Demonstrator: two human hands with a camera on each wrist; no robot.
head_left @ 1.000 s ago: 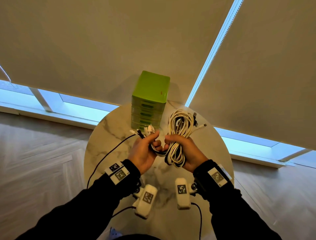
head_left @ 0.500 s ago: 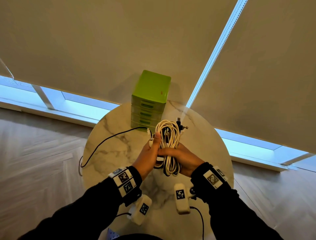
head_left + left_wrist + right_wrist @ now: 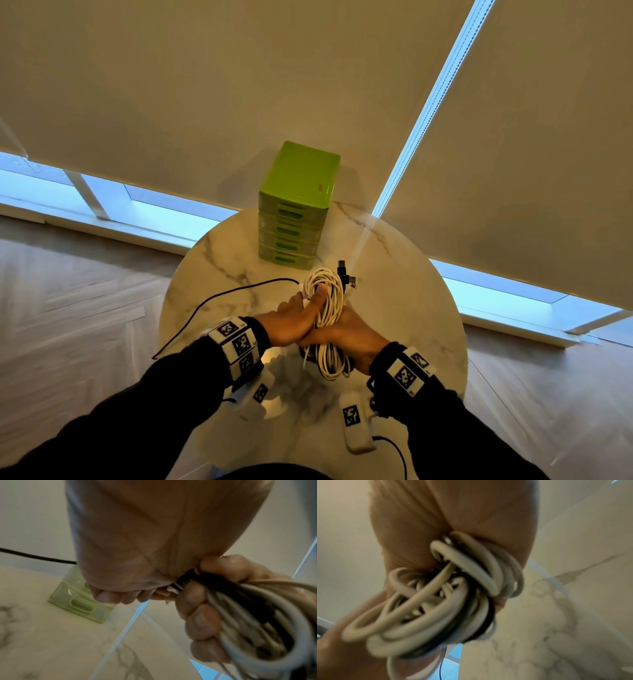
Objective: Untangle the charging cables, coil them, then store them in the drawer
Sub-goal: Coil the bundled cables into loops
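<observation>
A bundle of white and black charging cables (image 3: 329,308) is held over the round marble table (image 3: 404,301). My right hand (image 3: 342,334) grips its middle, fingers (image 3: 200,616) wrapped round the loops (image 3: 436,608). My left hand (image 3: 313,294) holds the coil's upper part from the left, thumb lying along the loops and fingers (image 3: 111,596) curled underneath near some plugs. Dark plugs (image 3: 346,274) stick out at the coil's top right. One black cable (image 3: 222,294) runs from the bundle leftward across the table and off its edge. The green drawer unit (image 3: 294,212) stands behind, all drawers closed.
The drawer unit sits at the table's far edge against drawn window blinds (image 3: 205,85). Pale wood floor (image 3: 68,308) surrounds the table. Bare marble lies left and right of my hands.
My left hand moved right onto the coil, joining the right hand. The bundle turned upright and narrower. The black cable's free length now lies stretched leftward over the table.
</observation>
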